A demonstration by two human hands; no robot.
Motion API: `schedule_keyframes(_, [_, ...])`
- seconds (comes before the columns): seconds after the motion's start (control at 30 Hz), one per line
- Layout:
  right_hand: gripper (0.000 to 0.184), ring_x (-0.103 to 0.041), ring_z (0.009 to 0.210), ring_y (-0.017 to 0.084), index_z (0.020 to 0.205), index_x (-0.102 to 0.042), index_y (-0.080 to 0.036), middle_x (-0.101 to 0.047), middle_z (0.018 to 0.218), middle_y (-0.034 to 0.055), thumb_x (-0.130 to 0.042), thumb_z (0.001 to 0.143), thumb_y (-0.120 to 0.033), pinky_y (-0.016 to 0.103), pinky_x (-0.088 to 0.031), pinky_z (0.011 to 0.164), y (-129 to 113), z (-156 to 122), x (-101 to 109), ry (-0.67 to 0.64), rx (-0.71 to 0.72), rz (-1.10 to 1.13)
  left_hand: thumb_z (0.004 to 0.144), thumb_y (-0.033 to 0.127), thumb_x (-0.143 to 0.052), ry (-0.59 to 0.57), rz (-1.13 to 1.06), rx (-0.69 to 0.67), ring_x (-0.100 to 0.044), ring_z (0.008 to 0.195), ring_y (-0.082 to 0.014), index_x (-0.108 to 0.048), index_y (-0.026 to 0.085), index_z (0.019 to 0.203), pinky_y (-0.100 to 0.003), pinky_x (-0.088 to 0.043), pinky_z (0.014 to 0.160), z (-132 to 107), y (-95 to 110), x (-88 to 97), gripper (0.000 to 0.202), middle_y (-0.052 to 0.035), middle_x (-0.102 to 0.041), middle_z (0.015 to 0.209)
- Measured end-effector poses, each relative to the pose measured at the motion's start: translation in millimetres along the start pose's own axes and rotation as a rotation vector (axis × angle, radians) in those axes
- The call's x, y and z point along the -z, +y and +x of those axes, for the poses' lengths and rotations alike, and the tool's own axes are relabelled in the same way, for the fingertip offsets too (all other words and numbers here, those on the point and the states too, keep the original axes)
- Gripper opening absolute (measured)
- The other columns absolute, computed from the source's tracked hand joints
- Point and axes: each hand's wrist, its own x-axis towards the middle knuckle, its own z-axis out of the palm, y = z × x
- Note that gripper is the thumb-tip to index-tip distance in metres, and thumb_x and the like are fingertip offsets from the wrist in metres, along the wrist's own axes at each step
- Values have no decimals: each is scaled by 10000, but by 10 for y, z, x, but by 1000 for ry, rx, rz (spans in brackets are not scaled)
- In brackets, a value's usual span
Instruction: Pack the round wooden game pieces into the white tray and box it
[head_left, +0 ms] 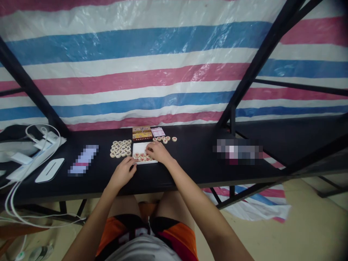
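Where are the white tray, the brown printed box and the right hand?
White tray (139,148), head view: bare inner floor.
Brown printed box (142,133), head view: printed face.
Right hand (158,150), head view: back of hand.

The black worktop (190,170) carries white cabled gear (38,154) and a flat white device (50,170) toward its left edge; then a pixelated rectangle (83,160); midway along, dark-marked discs (123,149) beside a white tray (139,148); toward the far edge, a printed box (142,134), a pale card (158,132) and loose discs (163,138); near the right edge, a pixelated item (236,151).
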Motion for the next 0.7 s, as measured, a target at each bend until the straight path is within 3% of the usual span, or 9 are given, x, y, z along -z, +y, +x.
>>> schedule_keyframes(0.17, [136,-570,783,160,880,-679,-190,-671,797,35,-552,835,-201,265,-374,763,-24,-51,-14,13,-11,19,896,236,-395,17,11,-13,-583,948,-174,-629,196,1017,-293,-464,875,-9,0,-11,266,-52,-588,999])
schedule_keyframes(0.47, [157,-603,816,177,888,-705,-199,-691,812,53,-584,825,-278,273,-405,791,-17,-61,-37,8,-63,5,900,244,-392,5,-1,-9,-578,958,-180,-623,189,1029,-302,-465,871,-16,-12,-15,271,-59,-587,1003])
schedule_keyframes(0.7, [107,-593,811,157,863,-685,-208,-682,825,28,-598,810,-240,254,-417,775,28,-75,-71,69,-117,78,894,247,-396,22,-33,-13,-579,942,-184,-629,188,1019,-315,-465,878,-11,-36,-27,271,-62,-590,995])
